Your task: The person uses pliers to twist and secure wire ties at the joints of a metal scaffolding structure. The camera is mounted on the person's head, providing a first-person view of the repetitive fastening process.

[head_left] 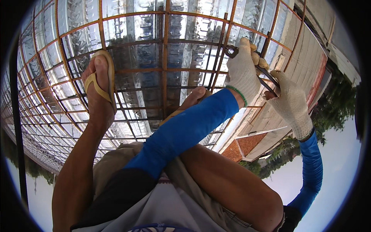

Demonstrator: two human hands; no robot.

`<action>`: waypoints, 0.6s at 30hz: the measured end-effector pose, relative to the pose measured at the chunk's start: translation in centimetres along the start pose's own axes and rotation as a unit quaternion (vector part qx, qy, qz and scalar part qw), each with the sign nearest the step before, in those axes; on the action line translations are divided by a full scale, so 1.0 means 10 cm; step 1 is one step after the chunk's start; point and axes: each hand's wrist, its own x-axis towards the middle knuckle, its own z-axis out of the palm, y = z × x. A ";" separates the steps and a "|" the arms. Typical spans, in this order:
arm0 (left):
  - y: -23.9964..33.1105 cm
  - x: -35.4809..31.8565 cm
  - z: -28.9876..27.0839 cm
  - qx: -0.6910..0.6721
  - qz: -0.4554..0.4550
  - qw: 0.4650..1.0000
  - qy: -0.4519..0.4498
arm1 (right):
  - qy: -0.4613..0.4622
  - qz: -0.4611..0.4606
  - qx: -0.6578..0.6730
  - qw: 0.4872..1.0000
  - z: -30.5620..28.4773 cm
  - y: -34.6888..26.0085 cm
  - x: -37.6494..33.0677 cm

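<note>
My right hand [291,102], in a cream knit glove, is wrapped round the two slightly spread handles of dark metal pincers [267,72]. The tool slants up and left, passing behind my left hand [245,71]. What appears to be its rounded head [231,51] shows beyond that hand, close to the crossing bars of a rusty rebar mesh [165,58]. My left hand wears a similar glove with a green cuff edge. Its fingers are curled closed, and what lies inside them is hidden.
Shiny ribbed metal sheeting [145,31] lies beneath the mesh. My sandalled left foot [98,83] and right foot [193,98] rest on the bars. At right are a concrete ledge [295,50], a tiled roof [247,146] and trees [336,96]. A dark upright pole [18,127] stands at far left.
</note>
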 end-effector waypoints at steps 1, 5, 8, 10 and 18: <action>0.02 0.01 0.04 -0.009 0.019 0.999 0.025 | 0.108 -0.079 -0.117 0.984 0.11 -0.02 -0.02; -0.15 0.01 0.08 0.010 0.018 0.998 0.061 | 0.150 0.000 -0.260 0.954 0.62 0.14 -0.17; -0.15 0.00 0.01 0.038 0.025 0.998 0.050 | 0.086 -0.019 -0.170 0.982 0.54 0.14 -0.10; -0.13 -0.06 -0.10 0.027 -0.013 0.999 0.020 | 0.048 -0.090 -0.014 0.995 0.27 0.12 -0.03; -0.06 -0.06 -0.24 0.029 -0.053 0.992 -0.114 | -0.280 0.227 0.576 0.734 0.19 0.11 -0.01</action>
